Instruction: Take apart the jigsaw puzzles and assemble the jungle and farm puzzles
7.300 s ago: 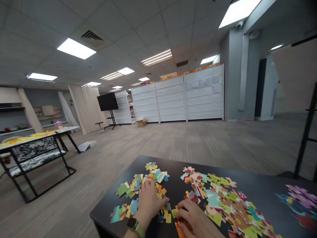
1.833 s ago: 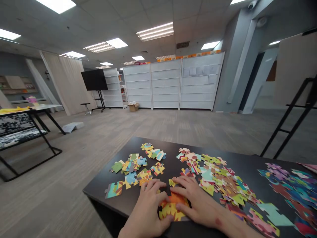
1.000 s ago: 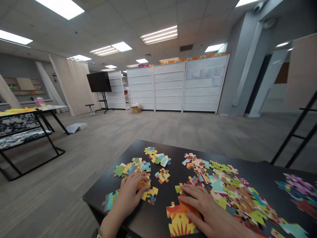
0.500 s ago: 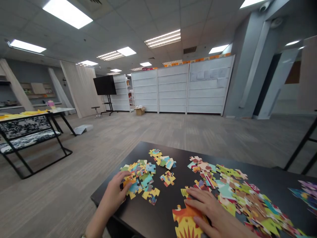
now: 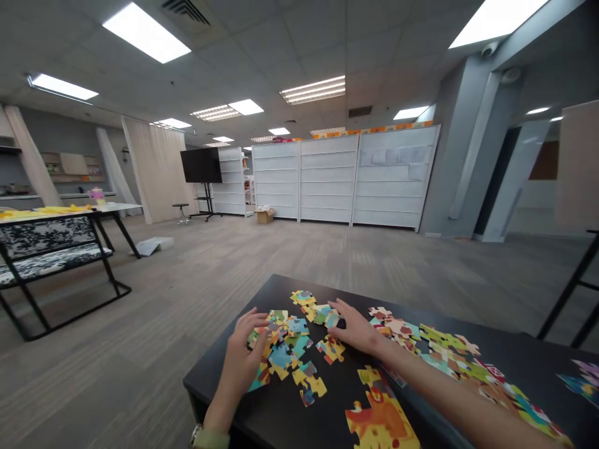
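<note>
My left hand [image 5: 244, 354] rests on the left edge of a loose pile of jigsaw pieces [image 5: 282, 354], mostly blue and yellow. Its fingers are curved, with thumb and fingertips apart. Over at the back of the table, my right hand [image 5: 356, 329] reaches to a small cluster of puzzle pieces [image 5: 321, 313]. Its index finger and thumb are spread at the cluster's right end; no firm grip shows. A single piece [image 5: 330, 349] lies just in front of that hand. Nearer me is a joined orange-and-yellow puzzle section [image 5: 381, 415], with neither hand on it.
Many more puzzle pieces [image 5: 491, 380] spread along the right of the black table [image 5: 285, 430], partly behind my right forearm. Purple and blue pieces [image 5: 583, 380] lie at the far right. Beyond the table are carpeted floor, white shelving [image 5: 327, 181] and a screen on a stand [image 5: 201, 166].
My right hand has left the orange-and-yellow section and moved forward and left to the back cluster. My left hand stays by the left pile. The camera view has tilted up slightly.
</note>
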`<state>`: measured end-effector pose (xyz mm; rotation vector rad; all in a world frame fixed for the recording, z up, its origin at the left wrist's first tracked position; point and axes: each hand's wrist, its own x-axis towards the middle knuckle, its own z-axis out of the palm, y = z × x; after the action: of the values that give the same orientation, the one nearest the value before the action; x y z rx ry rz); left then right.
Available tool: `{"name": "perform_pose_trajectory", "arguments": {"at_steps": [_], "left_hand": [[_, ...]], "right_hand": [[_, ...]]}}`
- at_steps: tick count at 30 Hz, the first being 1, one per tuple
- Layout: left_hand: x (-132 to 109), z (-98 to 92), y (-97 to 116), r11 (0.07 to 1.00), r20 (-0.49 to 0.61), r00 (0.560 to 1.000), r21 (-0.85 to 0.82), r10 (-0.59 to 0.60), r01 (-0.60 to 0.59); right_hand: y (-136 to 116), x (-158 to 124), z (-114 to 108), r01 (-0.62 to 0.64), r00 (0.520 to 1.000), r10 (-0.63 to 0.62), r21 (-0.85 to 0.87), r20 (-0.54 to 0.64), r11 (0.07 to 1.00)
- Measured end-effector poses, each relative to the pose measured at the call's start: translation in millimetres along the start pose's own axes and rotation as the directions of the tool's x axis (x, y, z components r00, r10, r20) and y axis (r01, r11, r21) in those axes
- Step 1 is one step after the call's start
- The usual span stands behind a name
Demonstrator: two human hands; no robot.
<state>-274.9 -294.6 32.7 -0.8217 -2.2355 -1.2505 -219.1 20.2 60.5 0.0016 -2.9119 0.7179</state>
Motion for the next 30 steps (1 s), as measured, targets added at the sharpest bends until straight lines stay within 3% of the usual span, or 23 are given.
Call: {"name": "perform_pose_trajectory", "arguments": {"at_steps": [4, 9, 13, 17, 21, 25, 30], "left_hand": [[-9, -10.0, -4, 0.998, -0.118, 0.991, -0.046, -0.058, 0.053], [-26, -13.6, 10, 0.997, -0.058, 0.997, -0.053, -0.057, 0.054], [-30, -5.6, 32, 0.999, 0.125, 0.992, -0.035, 0.029, -0.025], [-31, 0.9, 42, 0.989, 0.351, 0.936, 0.138, 0.006, -0.058], [-33, 4.2, 36, 0.976, 0.275, 0.961, 0.213, -0.022, -0.039], [-33, 4.2, 28, 0.977, 0.198, 0.98, 0.213, -0.015, -0.028], [-36, 8.6, 45, 0.988, 0.181, 0.981, 0.118, 0.074, -0.097]], "right_hand": [[-11, 32, 5, 0.032, 0.999, -0.031, -0.02, 0.044, 0.999], [-38, 28, 4, 0.144, 0.987, -0.145, 0.01, 0.065, 0.989], [-48, 36, 5, 0.126, 0.988, -0.128, 0.029, 0.087, 0.992], [-40, 58, 11, -0.078, 0.996, 0.081, -0.068, 0.035, 0.995], [-37, 70, 25, -0.224, 0.973, 0.229, -0.128, 0.03, 0.966], [-37, 70, 28, -0.292, 0.953, 0.298, -0.088, 0.064, 0.952], [-31, 39, 0, -0.167, 0.985, 0.162, 0.093, 0.058, 0.982]]}}
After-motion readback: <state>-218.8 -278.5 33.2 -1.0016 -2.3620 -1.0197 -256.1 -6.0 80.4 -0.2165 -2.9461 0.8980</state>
